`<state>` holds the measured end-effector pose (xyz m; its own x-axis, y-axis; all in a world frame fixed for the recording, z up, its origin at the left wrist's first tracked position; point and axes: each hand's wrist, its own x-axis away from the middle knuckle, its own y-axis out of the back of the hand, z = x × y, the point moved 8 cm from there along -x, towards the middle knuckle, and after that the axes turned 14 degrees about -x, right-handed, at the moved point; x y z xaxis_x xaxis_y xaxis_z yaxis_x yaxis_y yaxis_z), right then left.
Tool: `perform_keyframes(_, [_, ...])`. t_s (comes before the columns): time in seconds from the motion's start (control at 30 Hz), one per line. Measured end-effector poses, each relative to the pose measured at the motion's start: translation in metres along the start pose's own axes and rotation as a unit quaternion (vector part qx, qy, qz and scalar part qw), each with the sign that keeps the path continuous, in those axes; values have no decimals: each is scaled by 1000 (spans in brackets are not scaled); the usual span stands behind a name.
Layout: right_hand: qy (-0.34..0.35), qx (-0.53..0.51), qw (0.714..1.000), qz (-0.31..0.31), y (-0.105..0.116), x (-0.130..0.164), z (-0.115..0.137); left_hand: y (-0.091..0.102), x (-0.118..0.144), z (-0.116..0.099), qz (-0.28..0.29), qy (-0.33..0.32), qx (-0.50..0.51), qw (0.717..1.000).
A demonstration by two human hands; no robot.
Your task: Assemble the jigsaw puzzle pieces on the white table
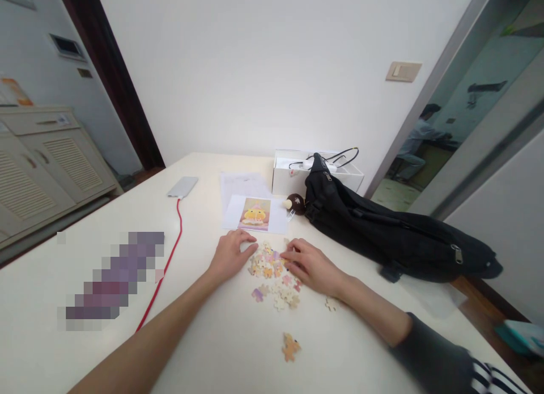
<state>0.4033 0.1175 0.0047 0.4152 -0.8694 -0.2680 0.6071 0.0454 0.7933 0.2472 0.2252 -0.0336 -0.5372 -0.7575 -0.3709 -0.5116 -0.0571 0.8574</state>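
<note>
A loose heap of jigsaw puzzle pieces [266, 265] lies on the white table [212, 337], some printed side up in yellow, pink and purple, others showing a pale back. My left hand [232, 253] rests at the heap's left edge, thumb and fingers apart, holding nothing. From the right, my right hand [309, 265] reaches onto the heap, its thumb and index fingertips closed about a small puzzle piece, mostly hidden. Nearer me sits a small orange cluster of puzzle pieces [290, 347]. One pale puzzle piece [330, 304] lies apart, below my right wrist.
Behind the heap lies a sheet with a yellow cartoon picture [255, 214]. A black bag [382, 232] stretches along the right, before a white box [289, 178]. At left are a power bank [183, 186], its red cable [170, 263] and a blurred-out patch. A person [420, 139] sits beyond the doorway.
</note>
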Motion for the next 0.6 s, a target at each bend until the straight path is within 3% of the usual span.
perform_keyframes(0.13, [18, -22, 1000, -3, -5, -4, 0, -1, 1, -11, 16, -31, 25, 999])
perform_keyframes(0.37, [-40, -1, 986, -161, 28, 10, -23, -6, 0, -4, 47, -2, 49, 998])
perform_keyframes(0.5, [-46, 55, 990, -124, 30, 19, -28, 0, 0, -8, 16, -13, 28, 999])
perform_keyframes(0.6, [-50, 43, 995, -78, 26, 24, -26, 8, 4, -26, -6, -72, -24, 997])
